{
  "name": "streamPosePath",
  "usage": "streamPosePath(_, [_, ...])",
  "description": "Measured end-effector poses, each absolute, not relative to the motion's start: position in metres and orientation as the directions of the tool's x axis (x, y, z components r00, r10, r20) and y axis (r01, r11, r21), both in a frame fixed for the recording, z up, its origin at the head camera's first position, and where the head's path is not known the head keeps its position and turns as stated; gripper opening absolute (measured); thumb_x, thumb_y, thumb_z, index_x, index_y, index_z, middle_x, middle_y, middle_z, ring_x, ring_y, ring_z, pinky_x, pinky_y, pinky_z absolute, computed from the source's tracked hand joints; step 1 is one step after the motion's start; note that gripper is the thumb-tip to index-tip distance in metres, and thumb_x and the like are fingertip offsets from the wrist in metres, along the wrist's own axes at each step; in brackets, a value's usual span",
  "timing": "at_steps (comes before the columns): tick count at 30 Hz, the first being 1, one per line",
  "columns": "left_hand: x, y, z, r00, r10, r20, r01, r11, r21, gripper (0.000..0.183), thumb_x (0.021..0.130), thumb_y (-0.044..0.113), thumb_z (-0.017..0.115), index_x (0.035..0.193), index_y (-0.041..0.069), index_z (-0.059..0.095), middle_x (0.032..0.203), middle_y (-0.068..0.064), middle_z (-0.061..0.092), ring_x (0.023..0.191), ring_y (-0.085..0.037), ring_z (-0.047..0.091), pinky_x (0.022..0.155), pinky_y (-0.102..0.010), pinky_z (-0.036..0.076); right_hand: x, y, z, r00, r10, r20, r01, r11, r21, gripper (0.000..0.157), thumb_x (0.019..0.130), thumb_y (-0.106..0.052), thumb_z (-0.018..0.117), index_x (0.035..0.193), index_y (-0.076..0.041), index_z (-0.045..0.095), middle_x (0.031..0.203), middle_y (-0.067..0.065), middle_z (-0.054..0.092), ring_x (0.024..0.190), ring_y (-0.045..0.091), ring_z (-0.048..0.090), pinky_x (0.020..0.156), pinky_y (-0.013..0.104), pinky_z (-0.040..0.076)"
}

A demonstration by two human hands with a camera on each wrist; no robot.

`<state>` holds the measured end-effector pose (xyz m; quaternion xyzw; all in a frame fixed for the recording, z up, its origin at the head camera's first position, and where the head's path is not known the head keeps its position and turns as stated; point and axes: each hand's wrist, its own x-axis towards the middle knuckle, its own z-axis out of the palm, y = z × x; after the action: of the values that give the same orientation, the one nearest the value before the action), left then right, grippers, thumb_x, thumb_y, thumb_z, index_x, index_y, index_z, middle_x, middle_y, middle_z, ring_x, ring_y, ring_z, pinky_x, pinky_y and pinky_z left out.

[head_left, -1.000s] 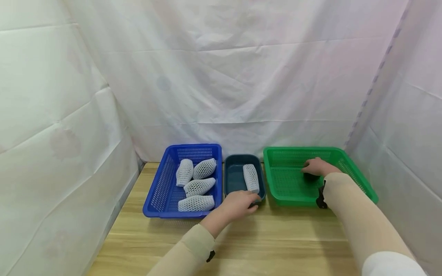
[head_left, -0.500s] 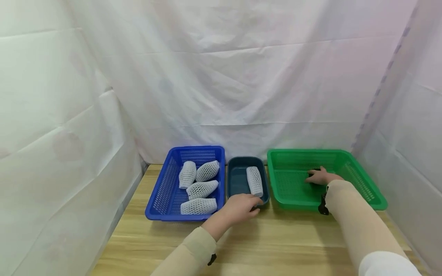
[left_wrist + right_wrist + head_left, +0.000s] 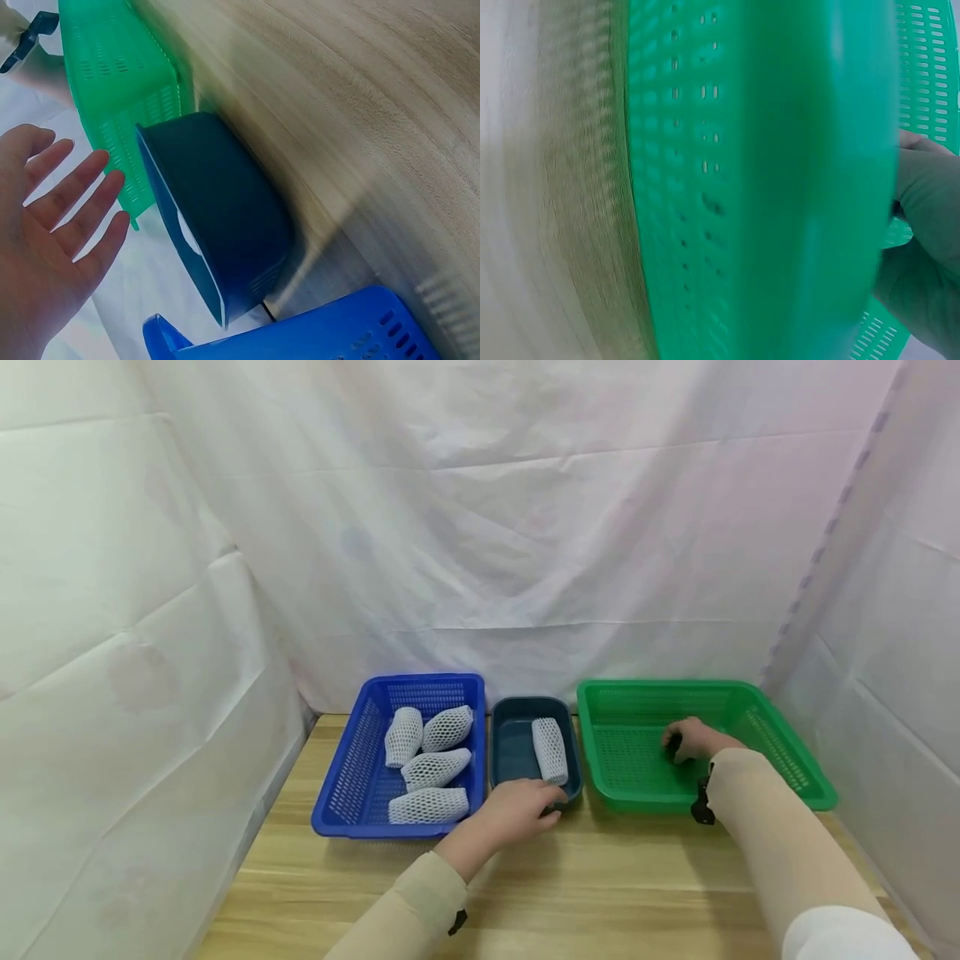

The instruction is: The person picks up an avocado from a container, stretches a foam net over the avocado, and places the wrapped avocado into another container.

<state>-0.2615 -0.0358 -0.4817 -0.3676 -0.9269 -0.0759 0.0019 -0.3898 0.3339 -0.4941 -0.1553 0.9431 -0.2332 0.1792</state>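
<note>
My right hand [image 3: 693,739] reaches into the green basket [image 3: 637,802] with its fingers curled round a dark rounded object [image 3: 674,745]. The basket wall hides most of that grip in the right wrist view, where part of the hand [image 3: 930,225] shows. Over the near rim of the small dark teal tray [image 3: 513,764] hovers my left hand [image 3: 517,810]. Seen from the left wrist, its fingers [image 3: 82,195] are spread, relaxed and holding nothing. One item in a white foam net sleeve [image 3: 551,752] lies in the tray's right half.
A blue basket [image 3: 341,777] on the left contains several items in white foam nets [image 3: 429,806]. All three containers stand in a row on a wooden table [image 3: 600,893]. White cloth [image 3: 480,527] hangs behind and at both sides.
My right hand has shifted within the green basket, its fingers now curled more tightly round the dark object. The left hand stays nearly in place, and the view has shifted slightly.
</note>
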Motion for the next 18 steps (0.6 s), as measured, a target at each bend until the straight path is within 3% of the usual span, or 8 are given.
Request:
streamPosePath(3, [-0.260, -0.036, -0.480, -0.733, 0.677, 0.058, 0.677, 0.721, 0.148, 0.026, 0.097, 0.032, 0.060, 0.121, 0.025, 0.066, 0.112, 0.009, 0.067, 0.095, -0.007, 0.063, 0.076, -0.025, 0.052, -0.389, 0.335, -0.491, -0.865, -0.421, -0.273, -0.233, 0.819, -0.524, 0.027, 0.082, 0.015, 0.066, 0.108, 0.007, 0.062, 0.108, 0.023, 0.055, 0.093, 0.035, 0.054, 0.069, 0.040, 0.050])
streamPosePath(7, [-0.258, -0.036, -0.478, -0.738, 0.671, 0.064, 0.670, 0.720, 0.178, 0.026, 0.097, 0.030, 0.061, 0.121, 0.023, 0.066, 0.107, 0.007, 0.067, 0.091, -0.006, 0.063, 0.073, -0.024, 0.051, -0.382, 0.329, -0.481, -0.835, -0.459, -0.304, -0.237, 0.798, -0.554, 0.026, 0.082, 0.017, 0.064, 0.104, 0.004, 0.063, 0.105, 0.017, 0.058, 0.089, 0.028, 0.054, 0.066, 0.038, 0.048])
streamPosePath(13, [-0.254, -0.037, -0.480, -0.748, 0.658, 0.087, 0.657, 0.714, 0.242, 0.024, 0.096, 0.028, 0.062, 0.119, 0.022, 0.067, 0.101, 0.008, 0.066, 0.087, -0.004, 0.062, 0.071, -0.022, 0.050, -0.370, 0.315, -0.468, -0.814, -0.508, -0.283, -0.278, 0.767, -0.578, 0.021, 0.090, 0.008, 0.060, 0.109, -0.002, 0.061, 0.118, 0.022, 0.052, 0.099, 0.036, 0.051, 0.068, 0.041, 0.046])
streamPosePath(18, [-0.250, -0.034, -0.482, -0.770, 0.632, 0.088, 0.613, 0.695, 0.375, 0.023, 0.096, 0.025, 0.061, 0.118, 0.020, 0.068, 0.095, 0.010, 0.066, 0.084, -0.002, 0.060, 0.070, -0.021, 0.049, -0.359, 0.305, -0.456, -0.810, -0.531, -0.250, -0.270, 0.715, -0.645, 0.020, 0.096, -0.002, 0.055, 0.116, -0.005, 0.055, 0.126, 0.027, 0.044, 0.092, 0.033, 0.051, 0.062, 0.040, 0.047])
